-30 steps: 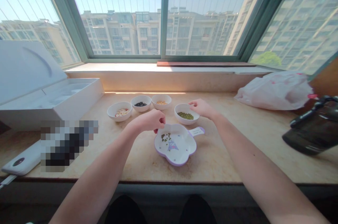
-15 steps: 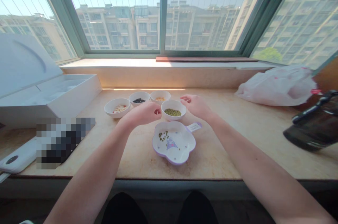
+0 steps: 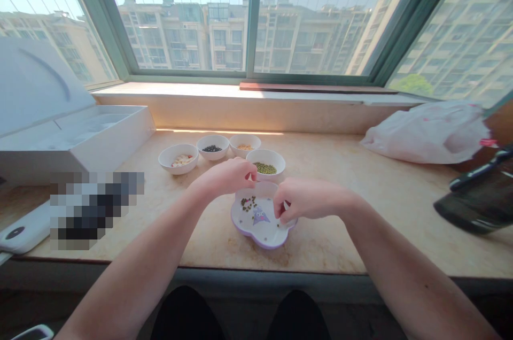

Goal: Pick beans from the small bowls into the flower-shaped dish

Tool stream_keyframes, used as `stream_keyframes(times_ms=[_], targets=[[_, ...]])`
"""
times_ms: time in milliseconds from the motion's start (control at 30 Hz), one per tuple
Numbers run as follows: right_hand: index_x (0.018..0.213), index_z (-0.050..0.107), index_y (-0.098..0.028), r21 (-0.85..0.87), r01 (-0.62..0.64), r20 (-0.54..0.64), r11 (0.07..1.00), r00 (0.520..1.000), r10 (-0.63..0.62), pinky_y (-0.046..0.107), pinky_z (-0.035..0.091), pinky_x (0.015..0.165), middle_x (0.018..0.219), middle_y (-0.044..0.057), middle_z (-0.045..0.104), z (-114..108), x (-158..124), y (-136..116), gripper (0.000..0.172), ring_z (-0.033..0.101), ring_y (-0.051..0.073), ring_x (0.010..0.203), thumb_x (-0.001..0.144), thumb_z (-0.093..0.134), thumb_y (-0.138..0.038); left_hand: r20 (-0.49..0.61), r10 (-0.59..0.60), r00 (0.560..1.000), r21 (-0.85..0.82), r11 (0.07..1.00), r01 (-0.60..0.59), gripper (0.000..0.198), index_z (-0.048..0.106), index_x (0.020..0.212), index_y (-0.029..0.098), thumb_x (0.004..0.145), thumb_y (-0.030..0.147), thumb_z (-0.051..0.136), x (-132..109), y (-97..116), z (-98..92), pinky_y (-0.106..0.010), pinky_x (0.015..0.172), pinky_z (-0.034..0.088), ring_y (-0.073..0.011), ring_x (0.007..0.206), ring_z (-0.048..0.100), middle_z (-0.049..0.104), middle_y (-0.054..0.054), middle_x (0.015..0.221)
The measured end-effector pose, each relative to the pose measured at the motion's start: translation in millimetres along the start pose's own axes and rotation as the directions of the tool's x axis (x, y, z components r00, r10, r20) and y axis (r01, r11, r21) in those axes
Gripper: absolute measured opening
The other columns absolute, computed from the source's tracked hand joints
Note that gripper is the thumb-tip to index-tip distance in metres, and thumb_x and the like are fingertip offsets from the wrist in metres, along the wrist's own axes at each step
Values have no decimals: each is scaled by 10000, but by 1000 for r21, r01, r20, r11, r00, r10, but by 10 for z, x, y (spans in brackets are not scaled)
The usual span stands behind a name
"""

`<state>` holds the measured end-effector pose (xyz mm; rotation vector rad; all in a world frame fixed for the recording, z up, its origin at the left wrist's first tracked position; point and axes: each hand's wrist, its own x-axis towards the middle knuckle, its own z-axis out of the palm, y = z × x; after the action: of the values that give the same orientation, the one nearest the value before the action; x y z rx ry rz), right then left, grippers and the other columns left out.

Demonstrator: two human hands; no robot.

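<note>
A flower-shaped white dish (image 3: 256,228) with a purple rim and a cartoon figure stands near the counter's front. Several green beans (image 3: 247,203) lie in its left part, one near its right side. Over the dish's right part, my right hand (image 3: 306,200) points down with thumb and fingers pinched; anything between them is too small to name. My left hand (image 3: 230,175) is closed at the dish's back left edge, beside the white bowl of green beans (image 3: 266,168); what it holds is hidden.
Behind are a bowl of pale pieces (image 3: 178,159), a bowl of black beans (image 3: 212,147) and a bowl of yellowish grains (image 3: 245,145). An open white box (image 3: 112,137) stands left; a plastic bag (image 3: 428,134) and a dark jug (image 3: 476,198) are right.
My right hand has moved from beside the green bean bowl forward and down over the dish's right part. My left hand has shifted slightly right and nearer the dish. The view has tilted slightly.
</note>
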<state>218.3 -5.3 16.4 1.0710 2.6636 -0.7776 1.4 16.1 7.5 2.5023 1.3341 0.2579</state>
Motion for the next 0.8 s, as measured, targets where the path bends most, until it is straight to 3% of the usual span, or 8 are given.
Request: stream_keyframes(times_ms=[133, 233, 400, 700, 800], targets=[[642, 770, -235, 1, 36, -13, 999, 999, -36, 281, 353, 545, 620, -6, 699, 66, 18, -28, 158, 542, 123, 530, 701, 718, -97, 12, -57, 998, -27, 998, 57, 150, 731, 737, 184, 771, 168, 586, 6, 5, 34, -291, 582, 388, -177, 682, 598, 714, -49, 778], [662, 772, -246, -17, 41, -22, 999, 999, -42, 282, 339, 533, 648, -6, 707, 95, 39, -73, 129, 544, 126, 547, 692, 742, -123, 7, -66, 998, -53, 996, 66, 134, 715, 703, 180, 760, 164, 596, 7, 2, 36, -297, 574, 386, -178, 655, 587, 704, -52, 741], [801, 793, -246, -6, 29, 48, 1000, 998, -29, 263, 360, 548, 771, -5, 738, 72, 46, -147, 115, 599, 143, 650, 710, 769, -179, 2, -59, 998, -103, 993, 59, 116, 706, 694, 183, 754, 155, 611, 10, 5, 32, -285, 568, 391, -167, 637, 585, 684, -39, 708], [719, 737, -202, -32, -29, 88, 999, 996, 32, 266, 336, 501, 701, 1, 704, 82, 83, -178, 37, 577, 139, 611, 711, 732, -166, 21, -66, 998, -99, 993, 68, 137, 710, 708, 193, 751, 148, 589, -3, 20, 15, -287, 586, 416, -180, 670, 610, 699, -39, 733], [625, 677, -210, -19, -21, 59, 1000, 998, 22, 284, 320, 501, 632, -1, 663, 116, 86, -191, 130, 533, 130, 561, 716, 713, -124, 39, -73, 997, -92, 993, 77, 141, 711, 724, 187, 769, 148, 583, -8, 32, 4, -287, 602, 420, -180, 681, 607, 703, -47, 756]])
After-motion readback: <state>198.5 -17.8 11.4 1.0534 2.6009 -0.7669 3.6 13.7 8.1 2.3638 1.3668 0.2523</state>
